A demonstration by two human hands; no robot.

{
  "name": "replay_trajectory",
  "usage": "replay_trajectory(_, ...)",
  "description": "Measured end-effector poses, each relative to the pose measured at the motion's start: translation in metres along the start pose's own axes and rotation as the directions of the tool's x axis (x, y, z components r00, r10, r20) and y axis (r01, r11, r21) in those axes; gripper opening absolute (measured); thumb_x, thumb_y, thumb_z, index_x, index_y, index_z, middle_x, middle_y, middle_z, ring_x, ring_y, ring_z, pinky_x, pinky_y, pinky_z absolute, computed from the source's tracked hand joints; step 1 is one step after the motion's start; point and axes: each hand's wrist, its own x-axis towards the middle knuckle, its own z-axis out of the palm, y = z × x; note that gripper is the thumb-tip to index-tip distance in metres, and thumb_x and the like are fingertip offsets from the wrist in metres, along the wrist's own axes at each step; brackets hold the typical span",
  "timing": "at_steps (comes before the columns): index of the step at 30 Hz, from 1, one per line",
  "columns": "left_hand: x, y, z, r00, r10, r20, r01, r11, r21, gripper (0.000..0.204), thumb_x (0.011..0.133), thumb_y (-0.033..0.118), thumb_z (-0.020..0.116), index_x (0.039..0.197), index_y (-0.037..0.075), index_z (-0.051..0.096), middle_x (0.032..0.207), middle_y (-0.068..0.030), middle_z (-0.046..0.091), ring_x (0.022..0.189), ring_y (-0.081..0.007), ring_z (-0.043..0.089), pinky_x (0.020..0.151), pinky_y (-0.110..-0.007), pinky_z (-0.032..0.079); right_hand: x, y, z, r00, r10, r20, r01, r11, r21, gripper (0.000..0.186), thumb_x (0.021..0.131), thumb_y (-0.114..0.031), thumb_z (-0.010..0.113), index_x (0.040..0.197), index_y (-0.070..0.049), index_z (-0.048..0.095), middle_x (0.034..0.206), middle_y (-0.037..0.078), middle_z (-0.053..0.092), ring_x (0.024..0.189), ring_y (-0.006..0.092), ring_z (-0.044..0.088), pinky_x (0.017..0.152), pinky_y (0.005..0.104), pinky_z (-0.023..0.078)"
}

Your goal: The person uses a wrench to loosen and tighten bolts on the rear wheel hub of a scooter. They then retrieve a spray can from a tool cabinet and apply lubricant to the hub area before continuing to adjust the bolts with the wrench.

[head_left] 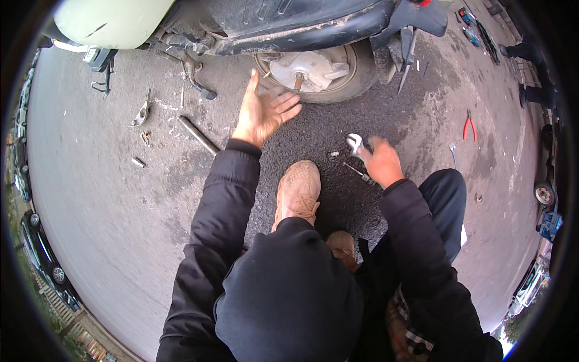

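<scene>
My left hand point(264, 113), palm up with its fingers spread, is just below the scooter's wheel point(356, 78) and holds nothing. Rusty brown and upright, an axle bolt point(299, 82) sticks out of the wheel's grey hub point(313, 65), close to the fingertips. My right hand point(385, 163) is closed round a silver adjustable wrench point(354, 142), whose jaw end points up and left; its handle is hidden in the fist. Beneath that hand, a screwdriver-like tool point(357, 171) and a small pale metal piece point(335, 154) lie on the asphalt.
Left on the ground are a metal bar point(198, 135), a bracket-like part point(142, 113) and a small cylinder point(139, 162). Red-handled pliers point(470, 127) and a wrench point(453, 154) lie right. The scooter body point(289, 27) overhangs the wheel. Another person's legs point(534, 78) show far right.
</scene>
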Motion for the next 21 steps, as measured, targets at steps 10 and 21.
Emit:
replay_trajectory(10,0.031,0.012,0.022,0.994,-0.086,0.072,0.082,0.995,0.061,0.1,0.108,0.069,0.041,0.163,-0.011,0.016,0.154,-0.0384,0.039,0.141,-0.0587,0.046,0.116,-0.069,0.043,0.097,-0.14,-0.044,0.994,0.11,0.011,-0.061,0.468,0.881,0.068,0.112,-0.051,0.049,0.125,0.015,0.06,0.098,0.028,0.076,0.082,0.0292,0.079,0.07,0.0361,0.064)
replay_trajectory(21,0.012,-0.003,0.007,0.982,0.188,0.0,-0.184,0.963,0.198,0.092,0.109,0.058,0.055,0.162,-0.007,0.018,0.157,-0.0424,0.037,0.14,-0.0493,0.053,0.111,-0.059,0.052,0.095,-0.116,0.031,0.976,0.065,0.206,-0.193,-0.172,0.966,0.061,0.118,-0.041,0.036,0.135,0.016,0.051,0.113,0.031,0.072,0.098,0.0372,0.077,0.087,0.0431,0.064)
